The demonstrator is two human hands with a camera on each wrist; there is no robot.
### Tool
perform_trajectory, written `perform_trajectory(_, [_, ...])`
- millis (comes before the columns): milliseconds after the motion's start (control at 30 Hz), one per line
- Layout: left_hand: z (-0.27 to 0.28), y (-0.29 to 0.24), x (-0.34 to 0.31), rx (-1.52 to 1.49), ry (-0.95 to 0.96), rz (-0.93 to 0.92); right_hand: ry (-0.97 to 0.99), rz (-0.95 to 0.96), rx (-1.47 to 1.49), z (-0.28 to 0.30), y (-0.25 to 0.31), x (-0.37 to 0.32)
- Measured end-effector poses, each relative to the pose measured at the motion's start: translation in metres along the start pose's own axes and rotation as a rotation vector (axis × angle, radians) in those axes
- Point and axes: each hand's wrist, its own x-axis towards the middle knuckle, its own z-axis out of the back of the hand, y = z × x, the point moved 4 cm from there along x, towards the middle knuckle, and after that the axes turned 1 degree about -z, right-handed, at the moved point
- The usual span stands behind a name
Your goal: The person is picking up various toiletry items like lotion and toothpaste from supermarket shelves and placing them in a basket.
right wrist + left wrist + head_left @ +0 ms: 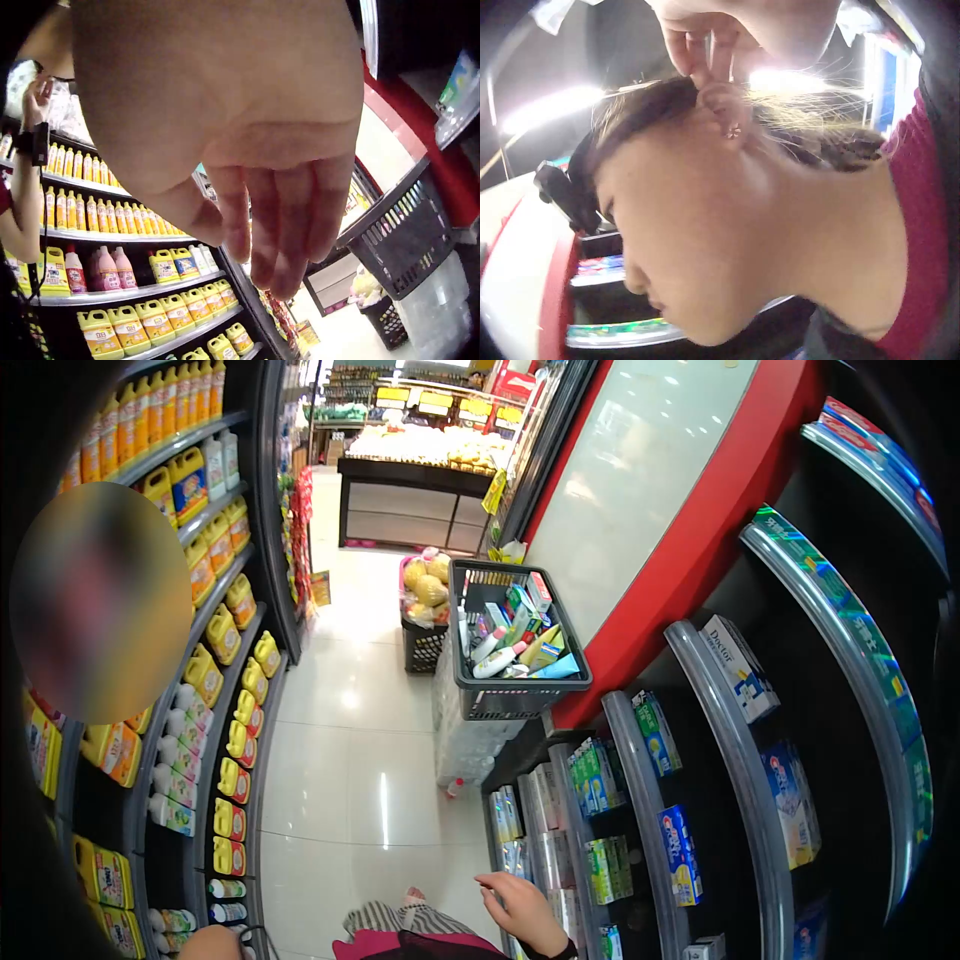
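My left hand [742, 37] is raised to the side of the head in the left wrist view, its fingertips touching the hair [649, 112] just above the ear [724, 105]. My right hand [527, 915] hangs beside the lower right shelves in the head view, holding nothing. In the right wrist view the same right hand [255, 150] fills the upper middle, palm showing and fingers loosely extended. A grey basket [520, 698] of tubes, bottles and boxes stands ahead, apart from both hands.
Shelves of yellow jugs [232, 780] line the left side. Toothpaste boxes [680, 855] fill parts of the curved right shelves. Behind the grey basket is a dark basket [420, 648] with bagged yellow produce [430, 590]. Wrapped bottles [465, 745] stand under the grey one. Pale tiled floor [340, 760] runs between.
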Motion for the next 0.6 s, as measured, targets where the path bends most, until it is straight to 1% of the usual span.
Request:
perform_trajectory(100, [0.028, 0.036, 0.005, 0.125, -0.012, -0.036, 0.031, -0.035, 0.037, 0.001, -0.011, 0.04])
perform_trajectory(167, [0.054, 0.055, 0.008, 0.229, -0.011, -0.068, 0.019, -0.012, 0.03, 0.002, -0.021, 0.071])
perform_trajectory(200, [0.07, 0.064, 0.008, 0.294, -0.009, -0.081, 0.037, -0.002, -0.018, 0.001, -0.025, 0.09])
perform_trajectory(233, [0.086, 0.073, 0.008, 0.369, -0.007, -0.093, 0.055, 0.008, -0.066, 0.0, -0.028, 0.108])
perform_trajectory(267, [0.103, 0.081, 0.006, 0.449, -0.005, -0.103, 0.056, -0.006, -0.026, -0.003, -0.032, 0.125])
perform_trajectory(367, [0.165, 0.11, -0.007, 0.705, -0.002, -0.137, 0.019, 0.006, -0.039, 0.001, -0.03, 0.189])
perform_trajectory(433, [0.211, 0.139, -0.017, 0.889, 0.01, -0.123, -0.016, -0.021, -0.039, 0.002, -0.031, 0.233])
perform_trajectory(467, [0.235, 0.157, -0.021, 0.971, 0.013, -0.072, -0.036, -0.024, -0.061, 0.002, -0.03, 0.259])
perform_trajectory(500, [0.26, 0.177, -0.028, 1.059, 0.002, 0.024, -0.048, -0.034, -0.089, 0.003, -0.028, 0.281])
perform_trajectory(567, [0.302, 0.232, -0.024, 1.056, -0.09, 0.411, -0.088, -0.06, -0.072, -0.003, -0.024, 0.33])
perform_trajectory(600, [0.318, 0.257, -0.013, 1.007, -0.153, 0.568, -0.087, -0.035, -0.084, -0.005, -0.021, 0.355])
